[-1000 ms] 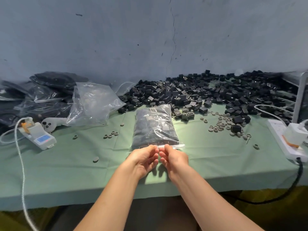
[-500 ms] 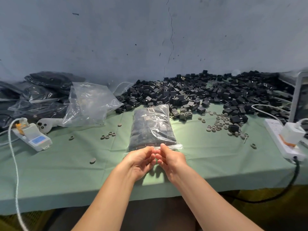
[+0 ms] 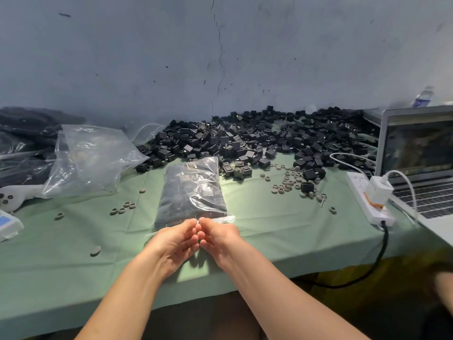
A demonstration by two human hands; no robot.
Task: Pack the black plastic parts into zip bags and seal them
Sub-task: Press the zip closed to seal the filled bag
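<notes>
Head view: at lower centre of the frame the filled zip bag (image 3: 192,192) lies flat on the green tablecloth (image 3: 269,231), mouth toward the viewer. The left hand (image 3: 171,241) and right hand (image 3: 218,238) meet at the middle of the mouth, fingers curled, pinching the zip strip (image 3: 224,219). The loose pile of black plastic parts (image 3: 257,141) fills centre and right by the wall. Likely risk: if the pinch slips off the track, or a part sits in the mouth, the seal may stay partly open and spill parts on lifting.

Zip bag (image 3: 192,190) glossy clear plastic; parts (image 3: 245,141) matt black plastic; tablecloth (image 3: 282,224) green cloth
</notes>
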